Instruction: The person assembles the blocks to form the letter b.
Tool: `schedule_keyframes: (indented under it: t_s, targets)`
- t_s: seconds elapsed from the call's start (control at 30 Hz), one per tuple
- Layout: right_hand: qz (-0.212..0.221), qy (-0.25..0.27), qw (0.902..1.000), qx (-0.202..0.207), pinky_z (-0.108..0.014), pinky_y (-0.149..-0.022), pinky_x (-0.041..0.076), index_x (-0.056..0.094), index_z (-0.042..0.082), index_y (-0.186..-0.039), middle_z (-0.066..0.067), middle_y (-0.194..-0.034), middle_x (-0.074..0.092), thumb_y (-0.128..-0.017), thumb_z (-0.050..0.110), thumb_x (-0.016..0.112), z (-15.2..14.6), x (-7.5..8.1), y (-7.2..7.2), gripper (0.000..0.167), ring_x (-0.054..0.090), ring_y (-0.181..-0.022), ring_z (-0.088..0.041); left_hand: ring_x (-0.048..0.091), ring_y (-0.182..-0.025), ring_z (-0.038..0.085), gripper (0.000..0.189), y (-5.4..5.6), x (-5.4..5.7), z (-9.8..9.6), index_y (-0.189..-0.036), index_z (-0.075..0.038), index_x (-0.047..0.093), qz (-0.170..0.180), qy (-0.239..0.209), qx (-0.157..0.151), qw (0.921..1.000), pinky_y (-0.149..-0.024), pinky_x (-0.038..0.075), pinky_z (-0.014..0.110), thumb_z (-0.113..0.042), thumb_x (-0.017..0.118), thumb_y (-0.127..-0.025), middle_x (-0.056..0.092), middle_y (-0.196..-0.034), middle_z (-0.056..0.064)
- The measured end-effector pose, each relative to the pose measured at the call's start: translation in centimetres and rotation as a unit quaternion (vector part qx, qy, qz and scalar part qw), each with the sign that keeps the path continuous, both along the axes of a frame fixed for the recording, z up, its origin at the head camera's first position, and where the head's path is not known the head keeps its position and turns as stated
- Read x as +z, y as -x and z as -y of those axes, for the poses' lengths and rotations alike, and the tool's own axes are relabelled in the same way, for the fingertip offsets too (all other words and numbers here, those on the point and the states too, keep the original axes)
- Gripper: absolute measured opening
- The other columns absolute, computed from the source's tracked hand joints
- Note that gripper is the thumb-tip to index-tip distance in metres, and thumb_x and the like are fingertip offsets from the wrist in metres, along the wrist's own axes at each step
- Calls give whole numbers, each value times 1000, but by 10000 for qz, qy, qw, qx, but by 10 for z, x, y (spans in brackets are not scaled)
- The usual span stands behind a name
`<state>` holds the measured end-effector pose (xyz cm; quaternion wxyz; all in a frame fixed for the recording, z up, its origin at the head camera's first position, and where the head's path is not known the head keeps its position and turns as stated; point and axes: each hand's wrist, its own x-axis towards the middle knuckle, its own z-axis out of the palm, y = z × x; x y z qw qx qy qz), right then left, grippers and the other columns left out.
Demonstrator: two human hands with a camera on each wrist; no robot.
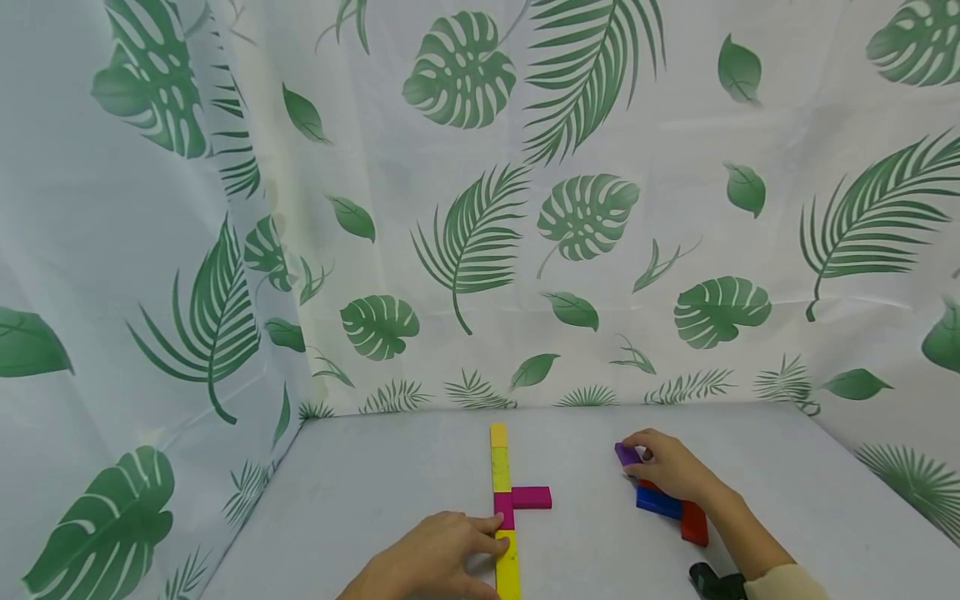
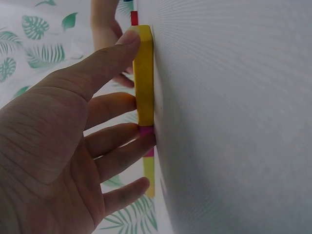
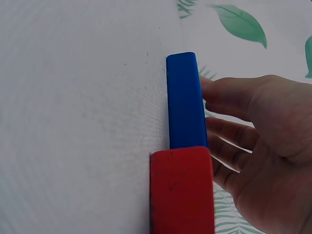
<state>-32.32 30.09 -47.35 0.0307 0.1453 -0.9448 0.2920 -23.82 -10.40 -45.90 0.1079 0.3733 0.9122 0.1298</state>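
In the head view my left hand [image 1: 442,554] rests along a row of blocks, its fingers fairly straight. In the left wrist view, the thumb touches the near end of a yellow block [image 2: 144,78], and fingertips lie by the magenta block [image 2: 146,130] beyond it. At the right, my right hand [image 1: 675,467] pinches a purple block [image 1: 624,454] between thumb and fingers. Just below that hand lie a blue block [image 1: 658,502] and a red block [image 1: 694,525]. The right wrist view shows the blue block [image 3: 185,100] behind the red one [image 3: 181,190]; the purple block is hidden there.
The row continues away with a lighter yellow block [image 1: 500,469] and an orange-yellow block [image 1: 498,434]. A magenta block [image 1: 532,497] sticks out rightward from it. A black object [image 1: 712,581] sits by the right wrist. Leaf-patterned cloth [image 1: 480,333] walls the white table [image 1: 375,475].
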Motion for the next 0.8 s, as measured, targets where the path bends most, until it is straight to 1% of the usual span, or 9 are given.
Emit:
schedule_keyframes:
  t_s: [0.23, 0.3, 0.4, 0.5, 0.63, 0.8]
  targets:
    - [108, 78, 9998, 175, -46, -85, 59, 69, 5, -129, -12, -119, 71, -91, 18, 79, 5, -1, 0, 42, 63, -101, -24, 61, -123, 2, 60, 0, -2, -1, -138, -42, 65, 137, 97, 143, 9998, -103, 54, 33, -63, 78, -84, 57, -149, -19]
    - [131, 88, 9996, 213, -42, -83, 57, 69, 5, -129, -10, -116, 71, -91, 18, 80, 7, 0, 0, 42, 63, -99, -22, 61, -123, 3, 60, 0, -1, -1, -138, -42, 65, 125, 83, 126, 9998, -103, 54, 33, -63, 78, -84, 57, -149, -19]
    - [88, 73, 9992, 380, -35, -81, 56, 69, 5, -130, -7, -113, 72, -91, 19, 80, 10, 1, -1, 43, 62, -96, -19, 61, -124, 2, 59, 0, -1, -1, -138, -41, 65, 107, 55, 76, 9999, -103, 54, 33, -63, 78, -84, 58, -149, -18]
    - [29, 60, 9982, 596, -28, -78, 54, 68, 4, -131, -7, -113, 73, -91, 19, 80, 12, 2, -3, 44, 62, -95, -17, 61, -124, 2, 60, 0, 0, -1, -138, -40, 65, 65, 17, 22, 10000, -102, 55, 32, -62, 78, -84, 58, -148, -17]
    - [45, 117, 9964, 833, -24, -78, 54, 67, 1, -132, -13, -121, 72, -92, 20, 79, 15, 4, -3, 46, 64, -96, -19, 61, -125, 3, 61, 0, -1, 0, -139, -38, 66, -73, -42, -93, 9999, -102, 54, 31, -62, 78, -84, 58, -149, -15]
    - [-3, 67, 9954, 955, -26, -81, 55, 70, 0, -129, -19, -133, 68, -92, 20, 79, 18, 3, -2, 42, 65, -101, -22, 61, -125, 4, 61, 1, -2, 2, -139, -36, 65, -188, -68, -202, 9996, -100, 55, 30, -61, 78, -85, 58, -150, -13]
